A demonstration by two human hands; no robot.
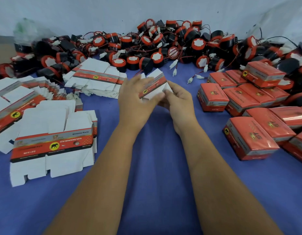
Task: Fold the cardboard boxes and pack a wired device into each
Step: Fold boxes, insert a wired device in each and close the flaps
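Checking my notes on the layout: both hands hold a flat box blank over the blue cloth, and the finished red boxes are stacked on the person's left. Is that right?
Not quite. The head view shows the finished red boxes stacked on the person's right, not the left. The rest holds: left hand and right hand hold a box blank over the blue cloth.

- We see a flat carton, white with a red band, tilted mid-bench.
- Red-capped black wired devices lie heaped behind it.
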